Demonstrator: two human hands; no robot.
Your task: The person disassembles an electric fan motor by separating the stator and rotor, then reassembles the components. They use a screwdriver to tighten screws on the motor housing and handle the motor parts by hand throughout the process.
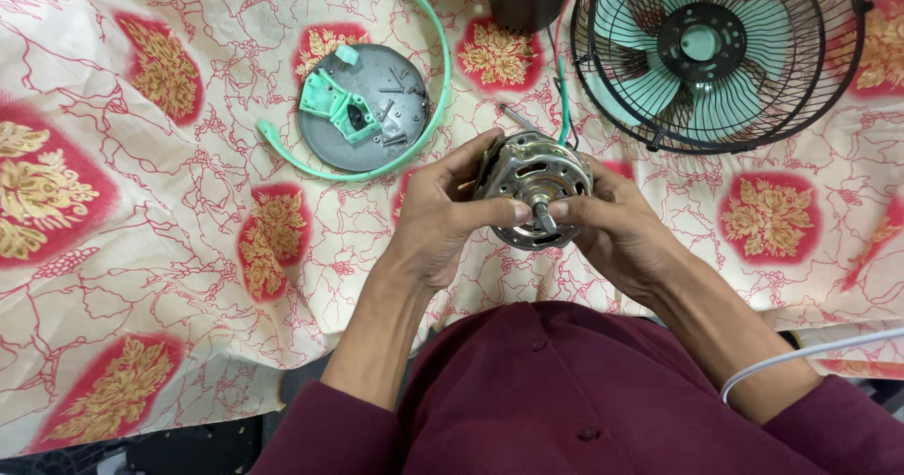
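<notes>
The round silver metal fan motor with its short steel shaft (pixel 533 193), judged heavy, rigid and smooth, is held above the patterned desk (pixel 169 240), left hand (pixel 435 219) and right hand (pixel 614 230) fingers closed on its rim, just below the black wire fan cage (pixel 716 56).

Cloth (pixel 169 240): cream w/ red vein lines, red patches w/ gold flowers. Motor (pixel 533 188) silver-grey metal. Left of motor: grey round plate (pixel 391 89), mint green ring (pixel 433 89). Right of motor: black fan cage (pixel 829 70), mint blades (pixel 753 32). Sleeves (pixel 320 428) maroon.
</notes>
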